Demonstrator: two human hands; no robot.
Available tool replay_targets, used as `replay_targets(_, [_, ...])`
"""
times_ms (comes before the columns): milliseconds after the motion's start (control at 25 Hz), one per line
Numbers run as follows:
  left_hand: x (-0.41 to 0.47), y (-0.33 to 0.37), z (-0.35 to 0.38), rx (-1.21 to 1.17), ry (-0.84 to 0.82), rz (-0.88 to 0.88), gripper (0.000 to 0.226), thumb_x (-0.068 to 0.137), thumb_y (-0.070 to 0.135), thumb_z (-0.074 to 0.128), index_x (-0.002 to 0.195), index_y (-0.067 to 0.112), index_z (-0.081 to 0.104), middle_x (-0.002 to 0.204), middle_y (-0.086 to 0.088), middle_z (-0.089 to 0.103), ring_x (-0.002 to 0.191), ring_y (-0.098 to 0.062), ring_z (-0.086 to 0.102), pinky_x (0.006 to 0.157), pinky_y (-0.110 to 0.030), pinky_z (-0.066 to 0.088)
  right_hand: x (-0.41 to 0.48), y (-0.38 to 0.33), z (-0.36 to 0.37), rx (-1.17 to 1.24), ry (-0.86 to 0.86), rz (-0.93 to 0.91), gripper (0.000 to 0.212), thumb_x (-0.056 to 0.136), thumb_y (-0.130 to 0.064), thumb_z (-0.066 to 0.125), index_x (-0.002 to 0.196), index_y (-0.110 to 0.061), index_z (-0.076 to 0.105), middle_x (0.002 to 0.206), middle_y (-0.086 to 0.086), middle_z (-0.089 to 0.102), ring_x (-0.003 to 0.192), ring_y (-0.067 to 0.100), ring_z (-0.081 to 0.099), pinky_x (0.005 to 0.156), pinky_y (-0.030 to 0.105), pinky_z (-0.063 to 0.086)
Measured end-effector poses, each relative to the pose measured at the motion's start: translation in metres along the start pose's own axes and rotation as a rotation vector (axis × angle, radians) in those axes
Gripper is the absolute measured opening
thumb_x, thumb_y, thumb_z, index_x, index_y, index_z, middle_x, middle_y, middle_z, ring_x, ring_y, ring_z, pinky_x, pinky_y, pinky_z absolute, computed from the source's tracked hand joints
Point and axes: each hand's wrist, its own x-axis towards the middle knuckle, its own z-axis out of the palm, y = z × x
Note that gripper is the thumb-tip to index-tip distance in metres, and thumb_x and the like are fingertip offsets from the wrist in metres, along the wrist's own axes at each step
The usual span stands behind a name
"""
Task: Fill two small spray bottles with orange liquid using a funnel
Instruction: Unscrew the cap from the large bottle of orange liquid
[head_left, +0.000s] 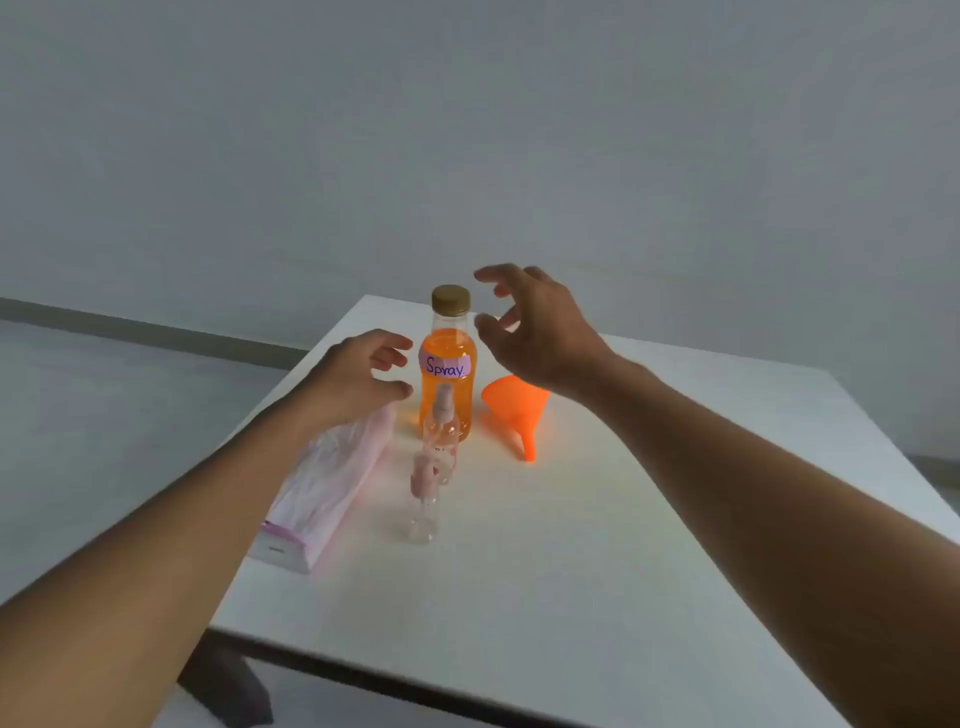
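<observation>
A clear bottle of orange liquid (448, 400) with a tan cap and a label reading "Spray" stands upright near the table's far end. Two small clear spray bottles stand in front of it, one (440, 434) close to the big bottle and one (423, 501) nearer me. An orange funnel (516, 408) lies on its side to the right. My left hand (358, 382) hovers open just left of the big bottle, apart from it. My right hand (530, 325) is open beside the cap, fingers curled, holding nothing.
A pink and white plastic pack (327, 486) lies on the left part of the white table (623, 519), under my left wrist. The table's near edge runs across the bottom, with grey floor to the left and a plain wall behind.
</observation>
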Motion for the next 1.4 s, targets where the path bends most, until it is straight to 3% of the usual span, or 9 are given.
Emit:
replay_targets(120, [0.023,-0.006,0.006,0.221,-0.216,0.038,0.068,0.062,0.041,0.086,0.124,0.036,0.057,0.126,0.015,0.06,0.121,-0.008,0.052,0.103,-0.037,0.043,0.038,-0.008,0.01,-0.106,-0.153,0.021,0.051,0.099,-0.048,0.055,0.137,-0.015,0.059,0.129,0.005,0.066,0.091,0.013,0.063,0.075,0.028,0.053])
replay_targets(280, [0.038,-0.004,0.011,0.173,-0.418,0.073,0.063,0.057,0.059,0.085,0.113,0.04,0.063,0.115,0.021,0.067,0.111,-0.002,0.059,0.096,-0.034,0.045,0.062,-0.02,0.007,-0.211,-0.254,0.005,0.05,0.095,-0.053,0.059,0.102,-0.006,0.075,0.083,0.007,0.077,0.051,0.017,0.07,0.053,0.028,0.06])
replay_targets(520, [0.044,-0.012,0.024,0.137,-0.409,0.124,0.046,0.069,0.06,0.076,0.108,0.037,0.066,0.103,0.021,0.07,0.095,0.006,0.061,0.089,-0.027,0.046,0.072,-0.023,0.009,-0.504,-0.404,-0.195,0.033,0.103,-0.04,0.054,0.12,-0.018,0.072,0.09,0.002,0.076,0.075,0.021,0.074,0.08,0.039,0.061])
replay_targets(720, [0.047,-0.012,0.023,0.203,-0.432,0.141,0.043,0.065,0.065,0.072,0.096,0.035,0.069,0.095,0.014,0.073,0.092,-0.005,0.066,0.091,-0.036,0.051,0.079,-0.013,0.008,-0.323,-0.368,-0.119,0.044,0.096,-0.049,0.06,0.108,-0.01,0.076,0.097,-0.004,0.077,0.066,0.003,0.062,0.061,0.023,0.048])
replay_targets(920, [0.049,-0.012,0.024,0.203,-0.444,0.142,0.041,0.066,0.066,0.072,0.092,0.034,0.069,0.089,0.008,0.075,0.088,-0.013,0.069,0.09,-0.041,0.055,0.081,-0.011,-0.002,-0.344,-0.464,-0.212,0.027,0.098,-0.038,0.063,0.117,-0.022,0.075,0.076,-0.028,0.058,0.072,-0.001,0.055,0.061,0.016,0.036])
replay_targets(1080, [0.051,-0.011,0.022,0.196,-0.459,0.135,0.029,0.071,0.058,0.073,0.085,0.033,0.069,0.081,0.005,0.074,0.083,-0.017,0.068,0.085,-0.037,0.056,0.082,-0.012,-0.01,-0.383,-0.523,-0.33,0.051,0.092,0.004,0.063,0.131,-0.028,0.068,0.116,-0.01,0.075,0.104,0.013,0.068,0.084,0.03,0.059])
replay_targets(1160, [0.053,-0.012,0.022,0.208,-0.459,0.128,0.022,0.07,0.056,0.074,0.073,0.035,0.067,0.071,0.007,0.071,0.074,-0.016,0.066,0.078,-0.035,0.055,0.083,-0.015,-0.007,-0.333,-0.494,-0.265,0.054,0.092,-0.013,0.07,0.142,-0.031,0.058,0.129,-0.008,0.071,0.115,0.015,0.068,0.099,0.04,0.056])
replay_targets(1280, [0.053,-0.013,0.023,0.214,-0.448,0.111,0.022,0.07,0.055,0.074,0.067,0.035,0.065,0.066,0.007,0.068,0.069,-0.013,0.063,0.078,-0.035,0.054,0.083,-0.021,-0.002,-0.384,-0.445,-0.019,0.059,0.088,-0.064,0.062,0.131,-0.024,0.066,0.114,-0.006,0.075,0.075,0.009,0.077,0.076,0.029,0.059])
replay_targets(1400, [0.052,-0.013,0.025,0.22,-0.442,0.126,0.023,0.075,0.055,0.072,0.076,0.034,0.064,0.074,0.008,0.07,0.076,-0.014,0.067,0.084,-0.034,0.056,0.085,-0.021,0.004,-0.408,-0.393,0.01,0.055,0.09,-0.062,0.061,0.077,-0.01,0.072,0.064,0.001,0.072,0.045,0.012,0.068,0.05,0.022,0.05])
